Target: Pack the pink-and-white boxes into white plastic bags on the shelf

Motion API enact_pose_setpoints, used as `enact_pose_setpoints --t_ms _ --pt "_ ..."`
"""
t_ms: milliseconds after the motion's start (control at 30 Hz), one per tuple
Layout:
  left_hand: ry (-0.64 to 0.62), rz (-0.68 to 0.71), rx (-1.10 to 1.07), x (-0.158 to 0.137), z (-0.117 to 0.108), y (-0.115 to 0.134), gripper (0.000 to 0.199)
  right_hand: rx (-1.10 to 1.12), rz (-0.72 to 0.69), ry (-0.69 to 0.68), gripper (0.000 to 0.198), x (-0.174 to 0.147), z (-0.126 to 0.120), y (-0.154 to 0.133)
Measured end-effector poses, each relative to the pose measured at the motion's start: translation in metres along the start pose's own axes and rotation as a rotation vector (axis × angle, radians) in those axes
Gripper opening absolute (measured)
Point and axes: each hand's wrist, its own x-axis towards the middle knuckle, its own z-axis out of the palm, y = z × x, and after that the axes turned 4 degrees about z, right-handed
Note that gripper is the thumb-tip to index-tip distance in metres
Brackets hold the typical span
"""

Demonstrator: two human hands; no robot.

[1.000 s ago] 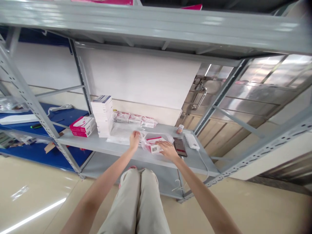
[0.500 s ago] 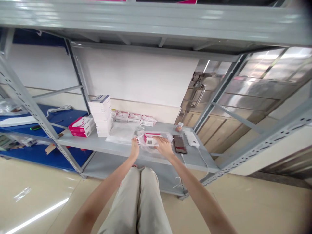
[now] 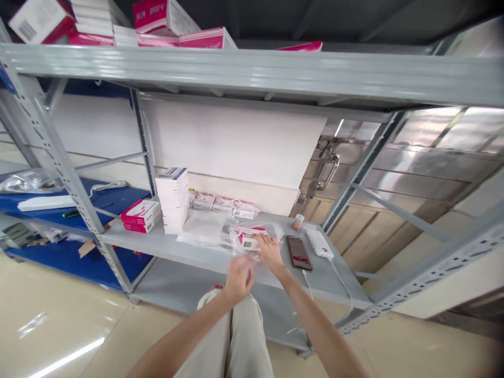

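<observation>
A red-and-white small carton [image 3: 248, 243] with a barcode lies inside a clear plastic bag [image 3: 277, 229] on the grey shelf. My right hand [image 3: 270, 252] is on the carton's right side, its fingers gripping it. Nearer to me, in front of the shelf's edge, is my left hand [image 3: 239, 277], its fingers curled and smeared by motion. Whether it holds a corner of the bag I cannot make out. Flat clear plastic bags [image 3: 202, 228] lie to the left of the carton.
A tall stack of white boxes [image 3: 173, 202] stands left, beside red-and-white cartons [image 3: 140, 215]. Wrapped packs [image 3: 224, 203] line the back. On the right are a phone [image 3: 299, 253], a white power bank [image 3: 318, 244] with cable, and a small jar [image 3: 297, 221]. An upper shelf beam [image 3: 252, 71] crosses above.
My left hand has come away from the bag's left side toward me, over the shelf's front edge. My right hand stays on the carton, which now sits tilted. The view has tipped upward.
</observation>
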Motion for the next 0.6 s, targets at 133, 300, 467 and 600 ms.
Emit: enact_pose_setpoints --t_ms 133,300,467,600 --pt "-0.427 0.53 0.224 0.025 0.004 0.009 0.035 -0.046 -0.05 -0.108 0.035 0.009 -0.007 0.005" --pt "-0.643 0.244 0.457 0.066 0.0 -0.005 0.034 -0.097 -0.175 -0.213 0.037 0.024 -0.007 0.008" --pt "-0.745 0.313 0.376 0.074 -0.008 -0.025 0.015 -0.036 -0.168 -0.198 0.037 0.031 -0.002 0.015" --pt "-0.627 0.34 0.327 0.075 -0.015 -0.028 0.014 -0.051 -0.219 -0.294 0.03 0.026 -0.006 0.037"
